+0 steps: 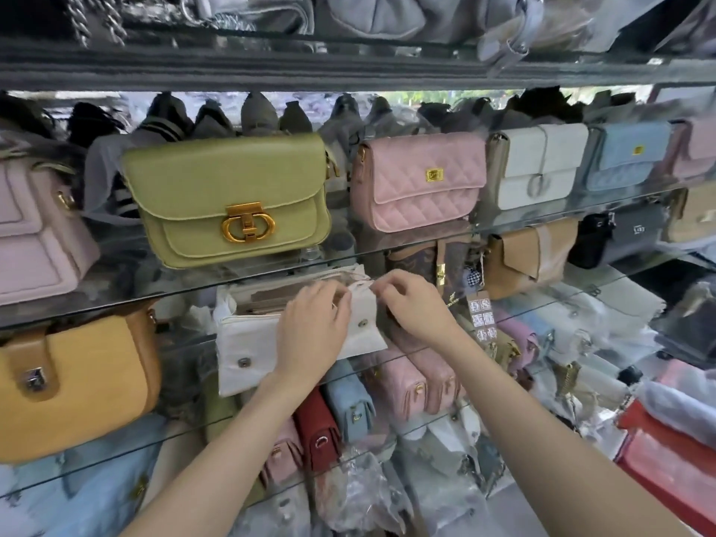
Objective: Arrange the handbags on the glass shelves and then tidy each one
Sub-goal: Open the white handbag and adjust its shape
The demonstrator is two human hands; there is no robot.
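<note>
A white handbag (248, 343) stands open on the middle glass shelf (116, 312), its top unzipped and brown paper showing inside. My left hand (314, 327) lies over the bag's front and pinches its top edge. My right hand (410, 304) pinches the same top edge at the bag's right corner. On the shelf above stand a green bag with a gold clasp (228, 199), a pink quilted bag (420, 180), a white bag (538, 164) and a light blue bag (627, 160).
A mustard saddle bag (77, 385) sits left of the white one, a brown patterned bag (434, 261) and a tan bag (523, 257) to its right. Lower shelves hold pink, red and blue bags (348, 412) and plastic wrapping. A red bag (666, 455) lies at the lower right.
</note>
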